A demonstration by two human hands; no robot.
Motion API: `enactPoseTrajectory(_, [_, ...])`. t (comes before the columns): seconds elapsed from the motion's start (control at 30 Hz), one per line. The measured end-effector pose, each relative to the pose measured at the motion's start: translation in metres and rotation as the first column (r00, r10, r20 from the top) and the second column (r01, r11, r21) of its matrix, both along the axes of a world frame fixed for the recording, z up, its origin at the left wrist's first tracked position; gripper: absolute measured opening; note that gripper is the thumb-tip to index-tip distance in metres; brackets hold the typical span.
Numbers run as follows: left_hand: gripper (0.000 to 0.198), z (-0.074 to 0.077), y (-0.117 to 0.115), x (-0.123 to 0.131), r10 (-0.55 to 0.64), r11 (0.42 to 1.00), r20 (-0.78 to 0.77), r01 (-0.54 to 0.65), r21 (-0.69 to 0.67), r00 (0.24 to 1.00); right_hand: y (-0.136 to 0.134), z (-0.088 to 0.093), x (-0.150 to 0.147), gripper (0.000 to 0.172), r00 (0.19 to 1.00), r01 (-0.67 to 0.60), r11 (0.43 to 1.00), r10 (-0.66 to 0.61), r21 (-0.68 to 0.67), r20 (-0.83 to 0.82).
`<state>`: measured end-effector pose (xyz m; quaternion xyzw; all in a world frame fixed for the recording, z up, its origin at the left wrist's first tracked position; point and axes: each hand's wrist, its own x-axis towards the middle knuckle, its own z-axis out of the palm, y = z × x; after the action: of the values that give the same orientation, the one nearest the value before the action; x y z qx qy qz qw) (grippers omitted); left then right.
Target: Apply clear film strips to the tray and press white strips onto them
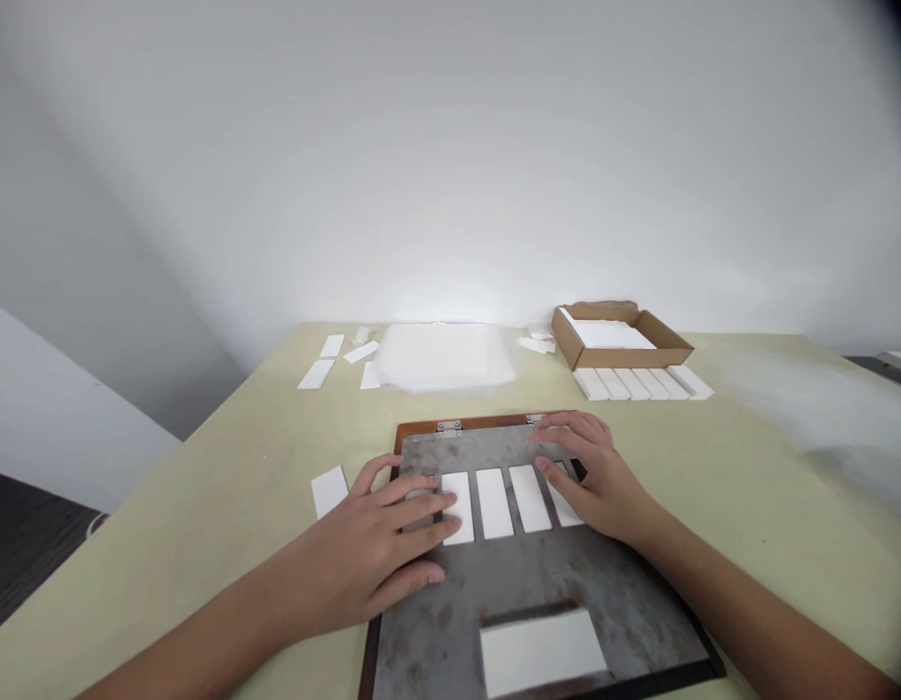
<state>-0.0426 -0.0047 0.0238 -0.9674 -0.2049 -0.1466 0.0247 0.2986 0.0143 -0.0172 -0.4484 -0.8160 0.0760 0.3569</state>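
A grey metal plate (435,612) with several slots lies on a brown hinged board (369,651) in front of me. White rectangular pieces (494,504) show in the slots in a row. My left hand (381,544) rests open over the plate's left side, fingers spread, their tips on the leftmost white pieces. On the right, my right hand (592,476) lies with fingers apart at the plate's upper right, covering part of the rightmost slots. A larger white rectangle (543,653) sits low on the plate. Beside my left hand, a loose white piece (329,489) is partly hidden.
A cardboard box (617,358) holding white sheets stands at the back right, with a row of white strips (632,384) before it. At the back middle lies a wrapped white stack (446,355). Loose white pieces (317,374) lie to its left on the yellowish table (224,506).
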Motion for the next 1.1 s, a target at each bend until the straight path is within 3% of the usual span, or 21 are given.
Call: enactPoseTrajectory(1.1, [0.033, -0.0025, -0.0011, -0.0005, 0.006, 1.0, -0.005, -0.007, -0.028, 1.0, -0.0017, 0.0005, -0.0005, 0.018, 0.999, -0.009, 1.0, 0.009, -0.019, 0.034])
